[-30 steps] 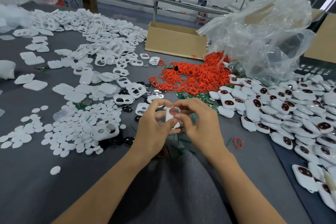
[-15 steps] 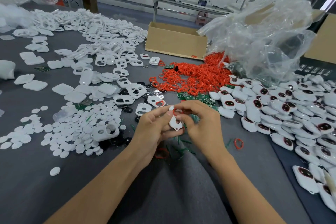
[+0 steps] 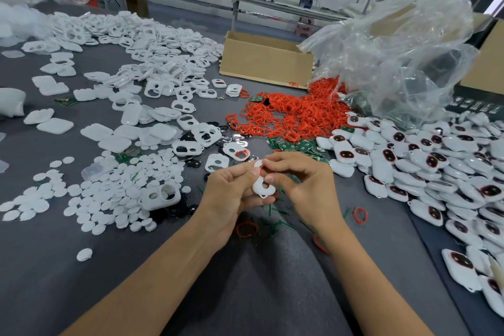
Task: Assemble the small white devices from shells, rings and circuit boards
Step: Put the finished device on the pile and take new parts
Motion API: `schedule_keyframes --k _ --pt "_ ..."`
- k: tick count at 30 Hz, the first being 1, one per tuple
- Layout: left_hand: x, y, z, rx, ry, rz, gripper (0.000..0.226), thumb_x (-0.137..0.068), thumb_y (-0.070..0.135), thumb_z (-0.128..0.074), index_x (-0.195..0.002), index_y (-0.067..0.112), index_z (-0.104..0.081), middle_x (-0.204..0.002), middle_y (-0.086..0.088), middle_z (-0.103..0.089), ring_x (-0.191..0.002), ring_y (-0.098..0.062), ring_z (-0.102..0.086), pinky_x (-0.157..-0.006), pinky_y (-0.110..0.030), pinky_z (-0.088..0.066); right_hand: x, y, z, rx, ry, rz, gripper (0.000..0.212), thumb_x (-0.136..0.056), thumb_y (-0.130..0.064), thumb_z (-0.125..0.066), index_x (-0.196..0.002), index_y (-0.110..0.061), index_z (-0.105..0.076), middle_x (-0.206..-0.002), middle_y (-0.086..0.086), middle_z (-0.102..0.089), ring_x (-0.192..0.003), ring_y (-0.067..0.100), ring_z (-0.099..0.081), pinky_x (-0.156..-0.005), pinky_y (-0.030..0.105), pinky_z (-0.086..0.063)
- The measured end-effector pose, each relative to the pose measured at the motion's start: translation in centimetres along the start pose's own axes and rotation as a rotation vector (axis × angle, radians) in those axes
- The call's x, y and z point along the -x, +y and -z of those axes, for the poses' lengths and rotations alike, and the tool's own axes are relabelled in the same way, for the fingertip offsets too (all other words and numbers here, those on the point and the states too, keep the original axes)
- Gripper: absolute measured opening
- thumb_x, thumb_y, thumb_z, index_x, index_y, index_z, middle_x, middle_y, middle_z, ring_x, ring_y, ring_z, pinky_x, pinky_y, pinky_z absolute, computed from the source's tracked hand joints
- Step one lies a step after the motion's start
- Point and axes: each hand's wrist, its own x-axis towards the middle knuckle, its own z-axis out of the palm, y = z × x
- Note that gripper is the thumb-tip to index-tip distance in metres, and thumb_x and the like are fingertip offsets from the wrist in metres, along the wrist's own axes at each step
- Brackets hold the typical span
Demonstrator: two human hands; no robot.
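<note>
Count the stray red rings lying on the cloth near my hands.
3 rings: one right of the right hand, one below the left hand, one beside the right forearm. Others may hide under hands.

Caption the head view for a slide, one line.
Mid-assembly: left hand and right hand press an orange ring onto a white shell, between ring pile, empty shells and finished devices.

A white shell [image 3: 257, 190] is held over the grey tabletop [image 3: 54, 267] in the left grip [image 3: 229, 195], while a red ring [image 3: 261, 171] is pinched at its upper opening by the right grip [image 3: 308, 185]. A heap of red rings [image 3: 289, 114] is seen beyond.
</note>
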Motion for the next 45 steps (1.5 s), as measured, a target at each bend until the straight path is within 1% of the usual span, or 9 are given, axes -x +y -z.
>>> schedule_keyframes --k 6,15,20,25,28,30,36,41,45 --pt "0.0 0.0 -0.4 0.036 0.028 -0.013 0.022 -0.092 0.011 -0.058 -0.081 0.010 -0.077 -0.072 -0.008 -0.071 -0.061 -0.016 -0.068 -0.056 -0.026 -0.058 0.0 0.1 -0.2 0.065 0.018 0.053 0.033 -0.069 0.012 -0.075 -0.090 -0.013 -0.073 -0.091 -0.011 -0.068 -0.086 -0.003 -0.066 -0.081 0.015 -0.050" --pt "0.3 0.2 -0.2 -0.056 0.028 -0.049 0.016 -0.093 0.008 -0.058 -0.093 0.011 -0.074 -0.071 -0.002 -0.071 -0.060 -0.012 -0.067 -0.055 -0.024 -0.057 0.0 0.3 -0.2 -0.022 0.005 0.046 0.030 -0.067 0.012 -0.076 -0.087 -0.011 -0.074 -0.092 -0.003 -0.070 -0.089 0.009 -0.068 -0.083 0.021 -0.051" --pt "0.3 0.1 -0.5 -0.129 0.089 -0.131 0.019 -0.096 0.006 -0.055 -0.095 0.012 -0.073 -0.070 0.001 -0.072 -0.059 -0.010 -0.065 -0.053 -0.023 -0.057 0.0 0.5 -0.4 -0.024 0.010 0.065 0.032 -0.070 0.009 -0.075 -0.093 -0.013 -0.073 -0.096 -0.002 -0.070 -0.090 0.004 -0.066 -0.081 0.017 -0.049" --pt "0.1 -0.2 -1.2 -0.270 0.089 -0.266 0.032 -0.097 0.001 -0.053 -0.088 0.026 -0.071 -0.076 0.008 -0.075 -0.063 -0.007 -0.067 -0.053 -0.020 -0.056 -0.1 0.4 -0.8 -0.109 0.043 -0.153 0.029 -0.085 -0.001 -0.066 -0.107 -0.019 -0.070 -0.101 0.004 -0.071 -0.086 0.009 -0.064 -0.078 0.022 -0.051" --pt "0.0 -0.7 -0.9 -0.393 0.136 -0.341 0.034 -0.096 0.002 -0.055 -0.087 0.031 -0.069 -0.073 0.009 -0.074 -0.061 -0.011 -0.069 -0.053 -0.023 -0.056 0.1 0.4 -0.9 -0.124 -0.049 -0.233 0.019 -0.092 -0.002 -0.057 -0.101 -0.009 -0.073 -0.083 0.001 -0.072 -0.070 0.007 -0.061 -0.064 0.021 -0.048" --pt "0.0 -1.0 -0.8 -0.445 0.152 -0.368 0.033 -0.096 0.003 -0.056 -0.087 0.032 -0.068 -0.073 0.009 -0.074 -0.056 -0.015 -0.070 -0.051 -0.023 -0.056 0.2 0.6 -1.0 -0.045 -0.015 -0.245 0.018 -0.092 -0.005 -0.058 -0.097 -0.009 -0.074 -0.075 0.001 -0.071 -0.063 0.006 -0.059 -0.060 0.025 -0.047" --pt "-0.2 -1.2 -0.7 -0.410 0.140 -0.355 0.028 -0.095 0.004 -0.057 -0.091 0.028 -0.070 -0.079 0.007 -0.075 -0.062 -0.021 -0.072 -0.054 -0.025 -0.058 -0.1 0.4 -1.6 0.083 0.111 -0.252 0.017 -0.089 -0.007 -0.062 -0.090 -0.015 -0.077 -0.074 0.002 -0.074 -0.062 0.007 -0.063 -0.064 0.030 -0.053" --pt "-0.5 -1.0 -0.6 -0.321 0.090 -0.265 0.021 -0.095 0.003 -0.057 -0.096 0.019 -0.071 -0.084 -0.003 -0.075 -0.073 -0.019 -0.072 -0.057 -0.026 -0.058 0.0 0.3 -1.1 -0.021 0.007 -0.319 0.018 -0.093 -0.009 -0.058 -0.098 -0.013 -0.075 -0.082 0.007 -0.075 -0.072 0.011 -0.065 -0.063 0.026 -0.051" --pt "-0.7 -0.9 -0.2 -0.414 0.250 -0.358 0.012 -0.089 0.007 -0.067 -0.095 0.017 -0.067 -0.090 -0.004 -0.072 -0.065 -0.016 -0.069 -0.052 -0.032 -0.059 0.1 0.2 -1.5 0.069 0.052 -0.261 0.018 -0.090 -0.009 -0.062 -0.092 -0.020 -0.075 -0.081 0.000 -0.075 -0.073 0.019 -0.068 -0.069 0.033 -0.054"
